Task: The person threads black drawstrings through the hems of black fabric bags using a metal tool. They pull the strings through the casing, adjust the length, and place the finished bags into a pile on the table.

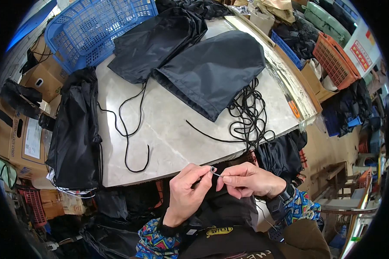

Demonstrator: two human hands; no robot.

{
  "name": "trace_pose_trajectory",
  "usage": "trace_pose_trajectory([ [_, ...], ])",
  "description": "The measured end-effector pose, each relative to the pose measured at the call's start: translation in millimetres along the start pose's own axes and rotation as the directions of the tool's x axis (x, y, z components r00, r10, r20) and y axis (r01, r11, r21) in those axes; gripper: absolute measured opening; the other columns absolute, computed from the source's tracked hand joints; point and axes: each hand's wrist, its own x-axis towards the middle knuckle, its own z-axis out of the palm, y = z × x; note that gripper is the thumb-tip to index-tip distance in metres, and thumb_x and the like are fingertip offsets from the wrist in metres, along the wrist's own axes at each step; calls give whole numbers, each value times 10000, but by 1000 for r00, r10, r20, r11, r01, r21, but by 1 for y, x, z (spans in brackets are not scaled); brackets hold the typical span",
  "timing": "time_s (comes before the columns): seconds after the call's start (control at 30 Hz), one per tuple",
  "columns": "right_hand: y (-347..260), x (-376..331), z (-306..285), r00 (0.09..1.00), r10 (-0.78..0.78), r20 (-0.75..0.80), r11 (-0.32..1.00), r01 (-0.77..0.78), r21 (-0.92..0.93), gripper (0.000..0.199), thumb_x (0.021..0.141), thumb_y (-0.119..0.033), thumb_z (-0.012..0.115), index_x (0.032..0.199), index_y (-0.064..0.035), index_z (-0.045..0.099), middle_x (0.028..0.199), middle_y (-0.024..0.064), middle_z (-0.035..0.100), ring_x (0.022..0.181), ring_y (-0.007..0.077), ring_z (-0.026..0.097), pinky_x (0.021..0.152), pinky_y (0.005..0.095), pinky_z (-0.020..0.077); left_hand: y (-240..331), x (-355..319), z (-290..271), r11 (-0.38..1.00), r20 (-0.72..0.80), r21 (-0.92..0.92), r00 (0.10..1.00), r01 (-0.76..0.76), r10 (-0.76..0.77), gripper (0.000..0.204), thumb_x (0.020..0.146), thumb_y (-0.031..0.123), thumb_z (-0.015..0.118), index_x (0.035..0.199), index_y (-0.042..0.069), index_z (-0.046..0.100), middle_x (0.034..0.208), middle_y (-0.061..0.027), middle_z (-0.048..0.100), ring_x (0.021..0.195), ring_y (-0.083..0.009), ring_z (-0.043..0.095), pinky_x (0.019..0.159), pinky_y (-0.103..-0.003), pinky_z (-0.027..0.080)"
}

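Observation:
In front of my chest, just off the table's near edge, my left hand (189, 190) pinches a small black piece (213, 169) between thumb and forefinger. My right hand (251, 179) is closed on a thin grey wire-like piece (218, 175) that runs to the black one. The exact kind of both is too small to tell. Beyond my hands, a loose pile of black cord (250, 114) lies on the table, partly under a black drawstring bag (214, 71). Another black bag (153, 45) lies left of it, with a cord (127, 134) trailing toward me.
The marbled tabletop (173, 149) has more black bags (75, 129) hanging at its left edge. A blue basket (97, 32) stands at the back left. An orange-handled cutter (294, 108) lies by the right edge. Cardboard boxes (19, 134) are at left, an orange crate (336, 60) at right.

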Motion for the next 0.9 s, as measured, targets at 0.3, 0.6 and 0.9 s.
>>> trace_pose_trajectory([
  [0.3, 2, 3, -7, 991, 24, 133, 991, -41, 125, 292, 1001, -278, 445, 1023, -28, 593, 594, -19, 475, 437, 11, 280, 389, 178, 178, 3, -4, -9, 857, 227, -379, 933, 349, -279, 260, 918, 44, 567, 1170, -10, 606, 818, -49, 639, 569, -43, 487, 488, -174, 378],
  [0.6, 8, -5, 6, 974, -186, 132, 782, 228, -580, 209, 964, -207, 479, 945, -41, 605, 705, 34, 558, 672, 137, 540, 643, 261, 442, 10, 6, 0, 842, 69, -355, 910, 406, -410, 127, 939, 86, 530, 1005, -21, 553, 793, -30, 610, 560, -21, 468, 477, -171, 357],
  [0.9, -10, -54, 8, 479, -878, -14, 479, 878, -13, 235, 925, -185, 559, 828, 20, 622, 1163, 273, 510, 1020, 301, 526, 882, 391, 407, -48, 45, 58, 995, 47, 51, 995, 86, -89, 165, 915, 131, 572, 957, -27, 595, 720, -98, 613, 623, -151, 583, 586, -287, 466],
])
